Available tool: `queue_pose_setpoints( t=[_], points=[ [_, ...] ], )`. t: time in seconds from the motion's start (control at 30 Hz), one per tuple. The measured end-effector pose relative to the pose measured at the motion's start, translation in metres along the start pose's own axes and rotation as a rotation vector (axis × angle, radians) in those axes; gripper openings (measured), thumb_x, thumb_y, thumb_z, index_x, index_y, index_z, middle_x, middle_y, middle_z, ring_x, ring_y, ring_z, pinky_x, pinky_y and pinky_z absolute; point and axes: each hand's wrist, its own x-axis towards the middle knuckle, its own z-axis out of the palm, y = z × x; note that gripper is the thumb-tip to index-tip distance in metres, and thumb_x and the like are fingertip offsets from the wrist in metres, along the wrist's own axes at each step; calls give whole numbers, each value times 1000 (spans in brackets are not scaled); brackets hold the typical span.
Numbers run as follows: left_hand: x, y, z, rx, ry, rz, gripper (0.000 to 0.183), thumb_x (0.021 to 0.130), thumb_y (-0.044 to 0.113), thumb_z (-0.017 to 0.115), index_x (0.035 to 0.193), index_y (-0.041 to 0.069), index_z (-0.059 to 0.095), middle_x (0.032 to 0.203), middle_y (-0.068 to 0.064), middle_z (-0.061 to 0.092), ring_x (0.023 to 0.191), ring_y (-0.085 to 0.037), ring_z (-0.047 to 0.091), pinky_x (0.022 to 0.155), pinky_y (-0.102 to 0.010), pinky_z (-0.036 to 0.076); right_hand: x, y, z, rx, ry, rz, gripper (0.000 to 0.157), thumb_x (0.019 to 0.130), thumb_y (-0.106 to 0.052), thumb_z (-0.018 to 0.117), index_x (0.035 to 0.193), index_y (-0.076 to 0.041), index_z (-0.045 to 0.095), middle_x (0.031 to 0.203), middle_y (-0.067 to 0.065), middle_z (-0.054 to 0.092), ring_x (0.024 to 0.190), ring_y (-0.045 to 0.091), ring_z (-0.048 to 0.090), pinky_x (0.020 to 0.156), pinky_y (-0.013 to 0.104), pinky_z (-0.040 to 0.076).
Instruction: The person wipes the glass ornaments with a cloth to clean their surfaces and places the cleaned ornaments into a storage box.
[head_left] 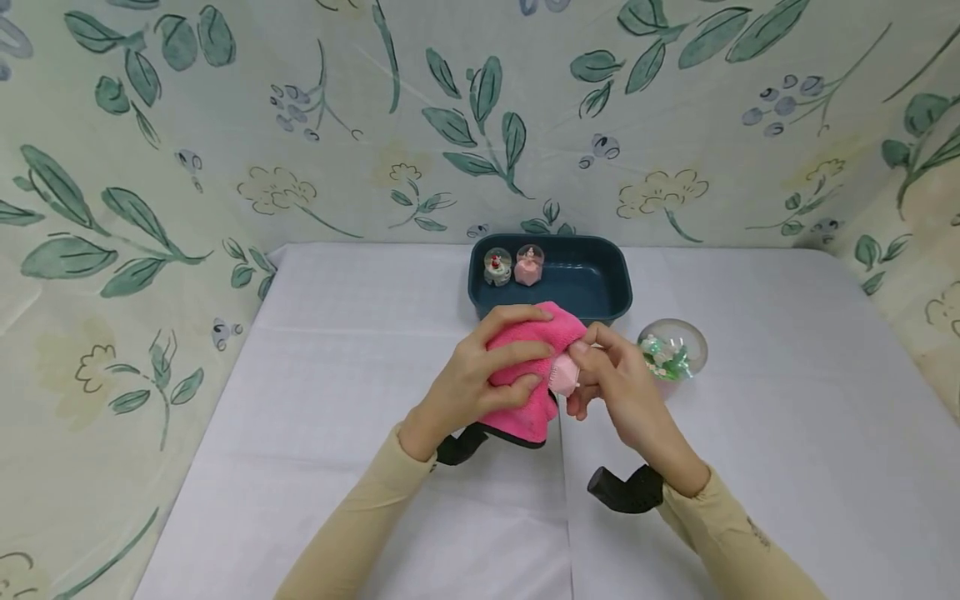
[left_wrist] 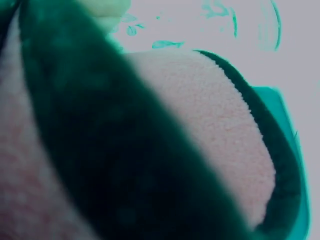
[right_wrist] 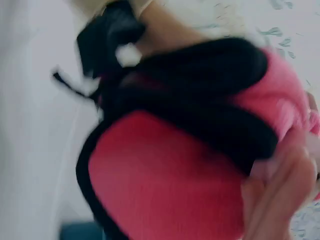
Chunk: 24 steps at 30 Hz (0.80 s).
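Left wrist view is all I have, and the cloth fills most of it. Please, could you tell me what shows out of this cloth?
Observer: A pale pink faceted base shows at the edge of the pink cloth.
Operator: Thank you. Is something touching the edge there?
Observer: Yes, the right hand pinches the pink cloth close beside that base.
Operator: I understand. And what do you see farther back?
Observer: A white-based snow globe and a pink-based snow globe stand side by side in the left part of the dark blue tray.
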Motion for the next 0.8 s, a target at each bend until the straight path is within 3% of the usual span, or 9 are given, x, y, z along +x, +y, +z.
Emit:
queue_pose_setpoints(
  t=[0.1,0.23,0.33,0.43,0.53,0.63,0.73,0.8],
  points=[
    [0,-1,0,-37,50,-51,28,80,4,66,107,5,61,126,-18,47,119,-31,47,84,-30,53,0,-1,-1,-150,-10,-116,11,96,-7,53,99,2,48,79,10,65,55,20,62,51,29,54],
    [-1,-2,-1,-64,109,-151,26,83,11,62,108,6,61,127,-15,49,119,-27,47,80,-31,54,3,-1,-3,-472,5,-446,42,90,-26,67,114,4,50,104,12,61,82,17,63,67,23,55],
    [-2,-2,-2,-75,122,-210,26,85,15,61,109,7,61,127,-12,49,120,-25,47,80,-32,54,6,-1,-7,-645,-34,-660,52,90,-39,63,117,4,53,114,17,54,97,22,57,77,19,51],
    [-2,-1,-3,-84,116,-236,26,86,17,60,110,8,60,128,-11,49,120,-23,46,80,-33,54,8,-2,-9,-710,-78,-766,47,92,-39,59,115,2,59,113,18,54,98,25,56,83,17,47],
    [-2,-1,-2,-98,105,-228,27,86,17,61,111,8,60,129,-12,48,121,-24,45,81,-33,54,9,-2,-10,-708,-61,-810,45,91,-39,61,111,2,63,107,16,58,91,24,59,83,16,47],
    [-3,-1,-1,-100,91,-181,27,85,14,62,111,8,59,129,-14,47,122,-27,44,82,-33,54,8,0,-11,-645,-35,-796,48,87,-40,67,108,3,64,101,13,61,86,20,61,79,18,51],
    [-3,-2,0,-90,80,-113,30,82,9,65,112,8,58,129,-17,45,123,-30,44,83,-32,53,5,2,-12,-503,-39,-668,52,83,-39,73,107,6,63,99,11,62,86,16,61,77,20,52],
    [-2,-2,1,-82,78,-72,32,82,8,67,112,7,57,129,-19,44,122,-32,44,84,-33,53,3,3,-11,-401,-41,-572,49,79,-30,78,107,7,61,99,10,62,87,14,61,77,21,53]
  ],
)
